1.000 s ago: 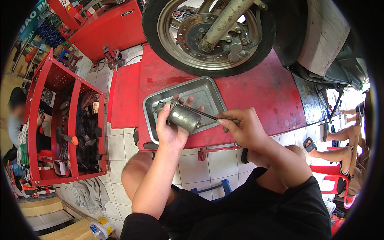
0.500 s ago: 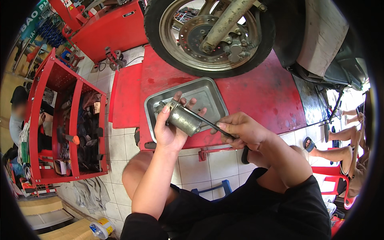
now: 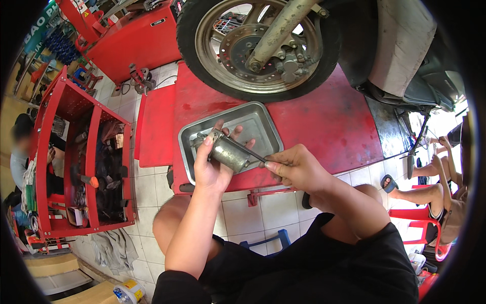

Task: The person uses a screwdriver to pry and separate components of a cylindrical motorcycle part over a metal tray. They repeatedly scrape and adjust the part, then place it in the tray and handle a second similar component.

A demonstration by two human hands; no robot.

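My left hand is closed around a worn, cylindrical metal motor, which looks like a starter motor, tilted with its lower end toward my right. The thumb lies at its upper left end and the fingers curl behind it. In my right hand is a slim, dark, rod-like tool, pinched near its right end; its shaft runs along the motor's upper side toward the left fingers. Its far tip and exact kind I cannot make out. Beneath lies a rectangular metal tray, partly covered by my hands and the motor.
The tray sits on a red platform. A motorbike's front wheel stands at its far side. To the left is a red tool rack; a blue stool shows below me. Other people sit at the far left and right.
My right hand has turned, with its knuckles now higher, and shifted slightly left along with the tool. The left hand keeps hold of the motor. The whole view has shifted a little.
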